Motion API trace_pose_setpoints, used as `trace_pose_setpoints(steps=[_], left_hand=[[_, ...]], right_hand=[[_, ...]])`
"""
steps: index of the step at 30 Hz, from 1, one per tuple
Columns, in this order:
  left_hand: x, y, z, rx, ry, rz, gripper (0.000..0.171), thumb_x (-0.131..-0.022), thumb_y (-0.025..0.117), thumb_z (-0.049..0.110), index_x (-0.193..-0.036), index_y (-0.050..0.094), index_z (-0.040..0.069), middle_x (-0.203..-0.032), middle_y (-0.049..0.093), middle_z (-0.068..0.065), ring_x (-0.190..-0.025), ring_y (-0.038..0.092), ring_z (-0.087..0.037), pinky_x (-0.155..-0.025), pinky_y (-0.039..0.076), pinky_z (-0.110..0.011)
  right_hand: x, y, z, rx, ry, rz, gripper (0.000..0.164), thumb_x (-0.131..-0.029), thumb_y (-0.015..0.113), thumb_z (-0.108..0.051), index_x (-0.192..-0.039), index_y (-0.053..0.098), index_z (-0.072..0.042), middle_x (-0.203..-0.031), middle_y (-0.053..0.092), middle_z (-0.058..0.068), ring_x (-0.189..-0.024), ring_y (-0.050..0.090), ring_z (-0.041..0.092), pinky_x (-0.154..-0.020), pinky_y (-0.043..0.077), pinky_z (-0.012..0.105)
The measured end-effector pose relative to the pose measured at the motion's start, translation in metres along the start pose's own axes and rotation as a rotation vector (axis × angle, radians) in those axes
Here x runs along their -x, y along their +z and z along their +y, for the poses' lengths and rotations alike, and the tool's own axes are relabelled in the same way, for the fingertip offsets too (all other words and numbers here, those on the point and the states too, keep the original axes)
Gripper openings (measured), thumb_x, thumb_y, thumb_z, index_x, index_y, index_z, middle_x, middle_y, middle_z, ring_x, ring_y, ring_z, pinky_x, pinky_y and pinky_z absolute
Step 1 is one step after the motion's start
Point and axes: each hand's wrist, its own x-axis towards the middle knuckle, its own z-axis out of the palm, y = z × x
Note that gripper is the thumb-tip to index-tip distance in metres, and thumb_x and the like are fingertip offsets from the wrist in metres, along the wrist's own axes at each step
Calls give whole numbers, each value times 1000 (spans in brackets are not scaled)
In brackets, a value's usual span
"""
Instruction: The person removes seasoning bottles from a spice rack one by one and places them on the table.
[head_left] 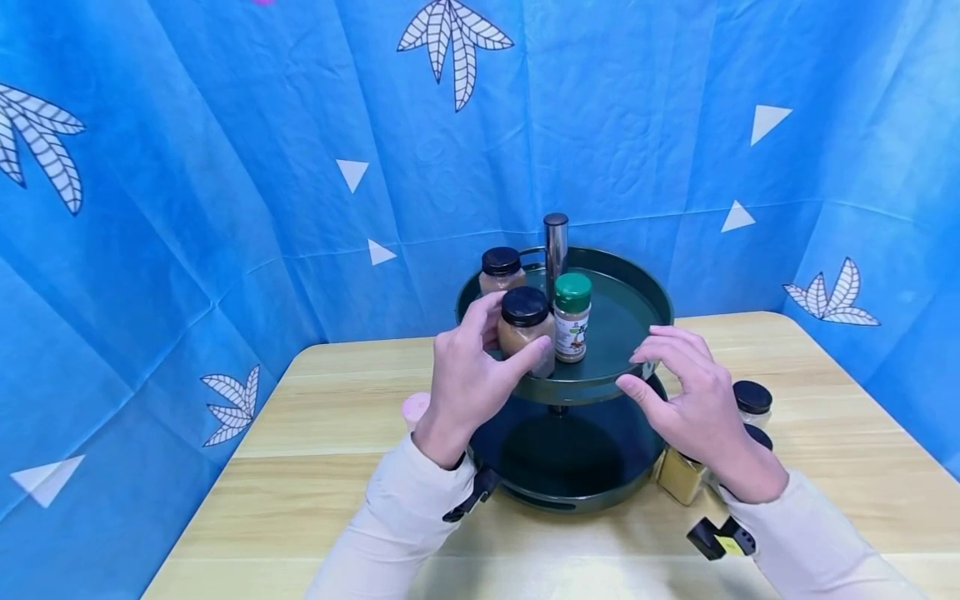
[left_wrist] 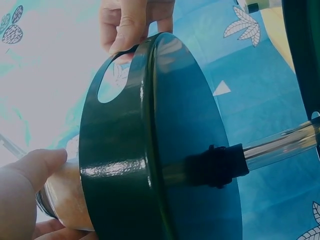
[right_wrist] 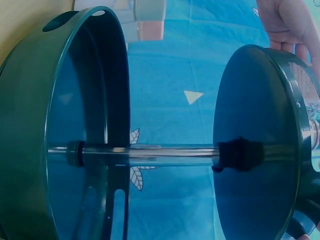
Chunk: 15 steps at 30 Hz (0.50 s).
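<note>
My left hand [head_left: 480, 367] grips a jar [head_left: 527, 335] with a black lid and light brown contents, its base behind the front rim of the upper tier of a dark green two-tier tray [head_left: 558, 390]. Beside it stands a spice shaker [head_left: 573, 321] with a green cap and a printed label. A second black-lidded jar [head_left: 501, 271] is behind, near the steel post [head_left: 556, 250]. My right hand [head_left: 693, 396] holds the upper tier's rim at the right, by the handle cut-out, thumb outside. In the left wrist view, right fingers [left_wrist: 127, 27] bend over that edge.
The lower tier [head_left: 558, 454] sits beneath, on the wooden table [head_left: 337, 467]. Right of it stand black-lidded jars [head_left: 752, 398] and a square-sided jar [head_left: 681, 477], partly behind my right hand. A pink-topped container [head_left: 415, 407] is left of the tray. A blue patterned cloth [head_left: 637, 125] hangs behind.
</note>
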Motion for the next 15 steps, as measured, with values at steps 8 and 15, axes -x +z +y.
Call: trace_pose_setpoints(steps=[8, 15], left_hand=[[-3, -2, 1, 27, 28, 21, 55, -75, 81, 22, -120, 56, 2, -106, 72, -14, -86, 70, -18, -76, 59, -32], [-4, -5, 3, 4, 33, 29, 57, -75, 81, 21, -122, 55, 3, -107, 72, -13, -86, 70, -17, -76, 59, -30]], right_hand=[[1, 0, 2, 1, -13, 12, 28, -66, 82, -12, -89, 68, -5, -90, 71, 14, -112, 55, 34, -86, 48, 64], [3, 2, 2, 8, -18, 9, 26, -70, 81, -17, -89, 68, -5, -90, 71, 14, -111, 55, 34, -85, 48, 63]])
